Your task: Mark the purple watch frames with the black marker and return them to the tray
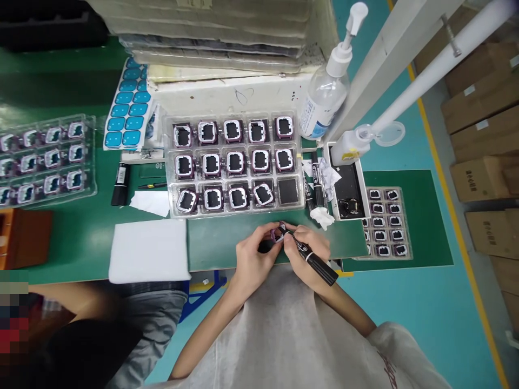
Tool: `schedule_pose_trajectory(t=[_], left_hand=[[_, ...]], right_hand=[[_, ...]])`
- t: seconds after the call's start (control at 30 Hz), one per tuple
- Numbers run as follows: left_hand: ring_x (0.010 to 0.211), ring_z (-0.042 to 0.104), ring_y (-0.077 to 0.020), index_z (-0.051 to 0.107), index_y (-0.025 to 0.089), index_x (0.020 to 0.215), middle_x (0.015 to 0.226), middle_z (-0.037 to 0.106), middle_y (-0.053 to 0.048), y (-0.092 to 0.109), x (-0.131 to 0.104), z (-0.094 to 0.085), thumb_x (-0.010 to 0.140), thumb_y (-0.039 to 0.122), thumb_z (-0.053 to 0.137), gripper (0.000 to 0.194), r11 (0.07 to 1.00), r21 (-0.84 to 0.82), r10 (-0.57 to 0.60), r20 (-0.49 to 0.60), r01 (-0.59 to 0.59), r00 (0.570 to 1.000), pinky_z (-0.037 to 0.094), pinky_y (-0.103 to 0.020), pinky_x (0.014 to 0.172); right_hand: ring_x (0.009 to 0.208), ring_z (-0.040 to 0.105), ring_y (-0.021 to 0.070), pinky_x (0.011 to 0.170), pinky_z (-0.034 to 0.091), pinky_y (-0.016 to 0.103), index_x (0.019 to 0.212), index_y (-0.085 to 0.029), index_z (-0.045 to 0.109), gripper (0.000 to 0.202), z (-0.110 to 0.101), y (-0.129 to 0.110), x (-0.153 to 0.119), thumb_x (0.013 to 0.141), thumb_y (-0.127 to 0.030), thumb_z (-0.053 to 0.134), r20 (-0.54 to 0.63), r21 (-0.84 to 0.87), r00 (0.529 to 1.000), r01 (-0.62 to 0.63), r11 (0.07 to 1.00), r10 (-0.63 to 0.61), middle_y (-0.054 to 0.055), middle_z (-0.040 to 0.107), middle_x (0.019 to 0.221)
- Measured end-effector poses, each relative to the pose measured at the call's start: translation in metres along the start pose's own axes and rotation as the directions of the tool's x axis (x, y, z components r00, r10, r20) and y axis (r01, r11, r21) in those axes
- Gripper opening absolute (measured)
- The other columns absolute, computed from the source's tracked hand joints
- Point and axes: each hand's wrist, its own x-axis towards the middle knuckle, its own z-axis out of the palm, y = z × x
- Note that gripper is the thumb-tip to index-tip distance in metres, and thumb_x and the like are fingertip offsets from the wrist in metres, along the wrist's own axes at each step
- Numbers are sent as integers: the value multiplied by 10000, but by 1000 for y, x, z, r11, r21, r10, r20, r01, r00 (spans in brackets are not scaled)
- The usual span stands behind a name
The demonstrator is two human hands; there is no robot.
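Observation:
Close to the table's front edge, my left hand [254, 254] pinches a small purple watch-case-like frame [275, 234], partly hidden by the fingers. My right hand [305, 249] grips a black marker pen [315, 260] whose tip end is at the frame. Just beyond both hands lies a clear plastic tray [233, 212] with rows of similar dark purple frames with white rims. Its front right compartment [288, 191] holds no frame.
Left of the tray are a white foam sheet [149, 251], a black marker [120, 185] and blue stickers [128, 108]. A pump bottle [324, 100], crumpled tissue [323, 217] and small box [367, 208] stand right. A co-worker's arm [77, 300] shows at lower left.

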Motion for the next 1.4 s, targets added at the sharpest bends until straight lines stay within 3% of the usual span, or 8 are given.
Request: schedule_pose_trajectory(t=[0.2, 0.4, 0.9, 1.0, 1.13, 1.4], left_hand=[[1008, 876, -226, 789, 276, 1310, 1168, 896, -32, 0, 0, 0, 978, 195, 830, 344, 1000, 13, 25, -15, -25, 1000, 707, -319, 935], [983, 877, -217, 796, 284, 1292, 1151, 898, -24, 0, 1, 0, 969, 193, 838, 338, 999, 15, 47, -21, -47, 999, 710, -315, 930], [999, 879, -227, 784, 256, 1287, 1110, 895, -35, 3, 5, -2, 913, 246, 917, 397, 965, -240, -99, 31, 103, 995, 728, -342, 943], [1020, 878, -226, 778, 259, 1296, 1132, 893, -38, 1, 6, -3, 907, 241, 932, 419, 952, -283, -107, 53, 118, 993, 726, -340, 959], [1054, 871, -219, 781, 270, 1282, 1148, 888, -33, 0, 8, -6, 905, 220, 932, 409, 934, -337, -102, 80, 123, 992, 719, -325, 979], [1024, 860, -221, 785, 253, 1232, 1126, 871, -45, -1, 7, -7, 920, 227, 912, 338, 935, -344, -73, 61, 90, 995, 719, -342, 980]], right_hand=[[655, 717, 152, 925, 769, 404, 894, -269, 582, 256, 2, 4, 3, 1008, -71, 697, 8, 36, 996, 91, 995, -91, -74, 608, 712], [875, 853, 232, 883, 760, 387, 917, -264, 622, 217, 2, 4, -1, 1001, -90, 720, -26, 16, 999, 20, 1000, -20, -39, 679, 758], [865, 853, 226, 864, 755, 390, 948, -270, 607, 238, 1, 3, 1, 1000, -65, 717, -7, 121, 1000, 20, 992, -19, -46, 681, 761], [764, 796, 200, 890, 770, 436, 970, -276, 608, 236, 2, 3, 2, 999, -63, 706, -8, 145, 999, 52, 988, -51, -58, 641, 737], [567, 580, 140, 950, 776, 524, 979, -280, 604, 250, 1, 1, 3, 987, -43, 685, -23, 189, 991, 132, 973, -130, -86, 548, 702], [567, 479, 125, 941, 778, 559, 1012, -260, 600, 255, 1, 1, 4, 975, -18, 672, -28, 227, 978, 209, 951, -208, -78, 468, 745]])
